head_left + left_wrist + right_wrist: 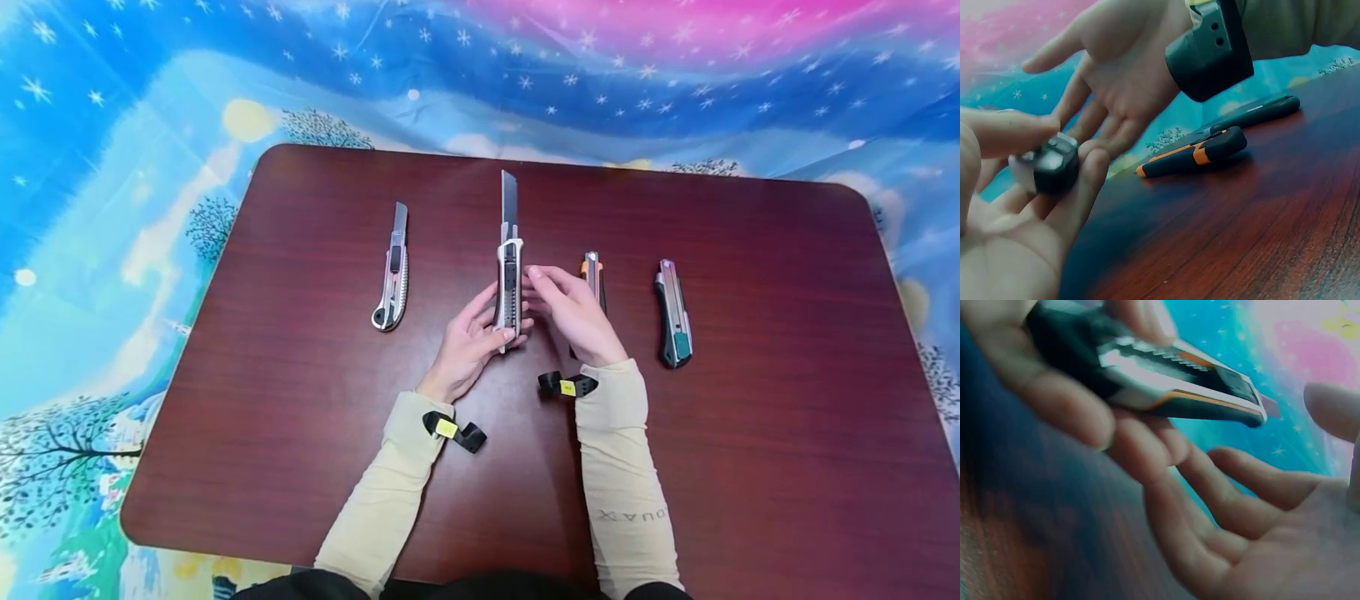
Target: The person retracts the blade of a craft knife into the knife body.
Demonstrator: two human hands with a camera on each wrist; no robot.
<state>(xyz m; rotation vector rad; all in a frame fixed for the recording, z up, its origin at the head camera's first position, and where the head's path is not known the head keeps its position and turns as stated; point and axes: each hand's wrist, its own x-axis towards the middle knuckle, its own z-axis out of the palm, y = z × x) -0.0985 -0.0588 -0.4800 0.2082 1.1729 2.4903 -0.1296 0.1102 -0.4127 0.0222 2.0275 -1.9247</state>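
Observation:
My left hand (463, 346) grips a large snap-off utility knife (510, 279) near its lower end, thumb across the front and fingers behind. The knife points away from me with a long stretch of blade (509, 200) out. Its body is silver and black, with thin orange lines on the side in the right wrist view. Close at the knife's right side is my right hand (579, 312), palm turned toward it and fingers loosely extended. In the right wrist view, its fingertips come right up to the left hand's fingers beneath the handle.
A silver utility knife (393, 279) with its blade out lies to the left on the dark red table (300, 333). On the right lie an orange-and-black one (592, 267), partly hidden by my right hand, and a black-and-green one (677, 321). A patterned cloth (450, 75) surrounds the table.

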